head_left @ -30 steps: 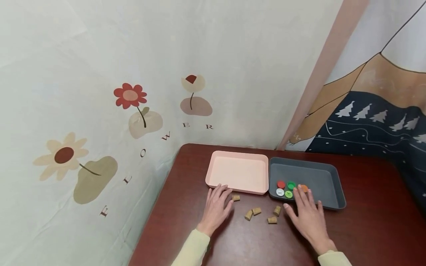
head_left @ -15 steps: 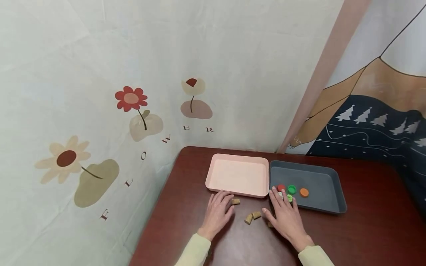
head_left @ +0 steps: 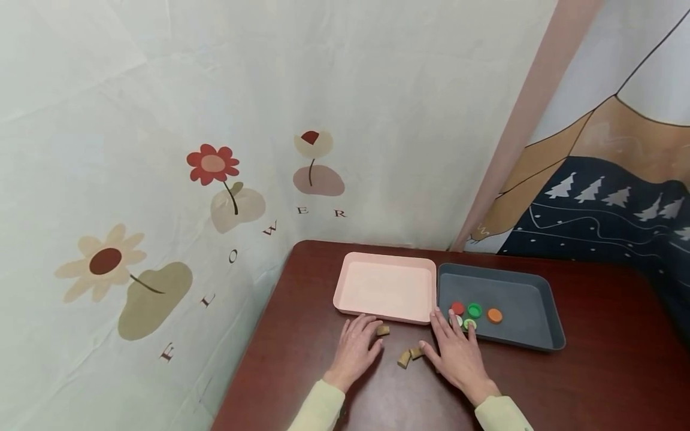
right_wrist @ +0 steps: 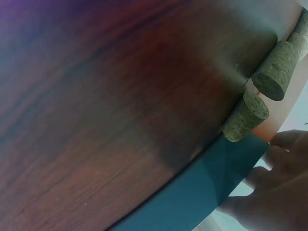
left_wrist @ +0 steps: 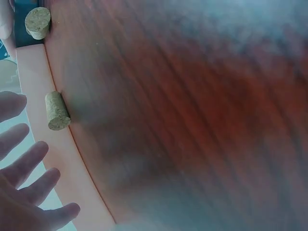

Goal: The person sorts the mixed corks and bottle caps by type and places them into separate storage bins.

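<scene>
My left hand (head_left: 353, 350) hovers low at the front edge of the pink tray (head_left: 390, 254), fingers spread and holding nothing. Just right of its fingertips lies a small cork (head_left: 383, 330), also in the left wrist view as a tapered cork (left_wrist: 57, 111). My right hand (head_left: 459, 356) has its fingers extended over the front rims where the trays meet, with nothing in its grasp. By its thumb lie two more corks, one upright-tilted (head_left: 404, 359) and one on its side (head_left: 415, 353). In the right wrist view, several corks (right_wrist: 246, 118) show beside that hand.
The dark grey tray (head_left: 517, 311) adjoins the pink one on the right. In it lie bottle caps: red (head_left: 457, 307), green (head_left: 474, 310), orange (head_left: 495, 315), light green (head_left: 470, 324) and a partly covered white one (head_left: 459, 321). A printed curtain (head_left: 377, 149) hangs behind the table (head_left: 609, 359).
My right hand has moved left from above the orange cap, uncovering it and now hiding the two corks nearest the grey tray. My left hand stays nearly in place.
</scene>
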Action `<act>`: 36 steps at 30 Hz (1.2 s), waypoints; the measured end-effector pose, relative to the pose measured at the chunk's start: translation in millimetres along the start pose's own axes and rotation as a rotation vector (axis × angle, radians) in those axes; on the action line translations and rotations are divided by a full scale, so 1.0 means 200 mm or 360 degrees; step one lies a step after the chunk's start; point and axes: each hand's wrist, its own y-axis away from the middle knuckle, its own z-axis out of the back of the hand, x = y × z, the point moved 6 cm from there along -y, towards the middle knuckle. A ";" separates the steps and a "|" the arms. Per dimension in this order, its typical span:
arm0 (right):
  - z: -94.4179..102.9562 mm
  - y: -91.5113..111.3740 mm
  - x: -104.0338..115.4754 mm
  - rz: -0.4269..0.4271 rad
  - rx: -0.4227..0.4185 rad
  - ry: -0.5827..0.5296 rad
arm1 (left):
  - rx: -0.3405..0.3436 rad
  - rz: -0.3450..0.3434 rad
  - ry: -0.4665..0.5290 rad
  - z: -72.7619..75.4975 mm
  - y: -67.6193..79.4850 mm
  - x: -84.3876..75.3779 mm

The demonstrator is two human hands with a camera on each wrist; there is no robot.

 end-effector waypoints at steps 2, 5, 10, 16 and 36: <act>0.00 0.00 0.00 -0.0002 0.0006 0.0001 | 0.0021 0.0004 -0.0008 -0.01 0.00 0.00; 0.00 0.00 0.00 -0.0001 0.0003 -0.0008 | 0.0047 0.0008 -0.0026 -0.01 -0.01 0.00; -0.01 0.01 0.00 -0.0014 0.0020 -0.0021 | 0.0098 0.0000 -0.0100 -0.03 -0.03 -0.01; 0.00 0.01 -0.01 -0.0025 0.0033 -0.0034 | 0.0139 -0.0028 -0.0220 -0.06 -0.04 -0.02; -0.02 0.00 -0.01 -0.0041 0.0049 -0.0055 | -0.0098 -0.0178 -0.0317 -0.05 -0.04 -0.06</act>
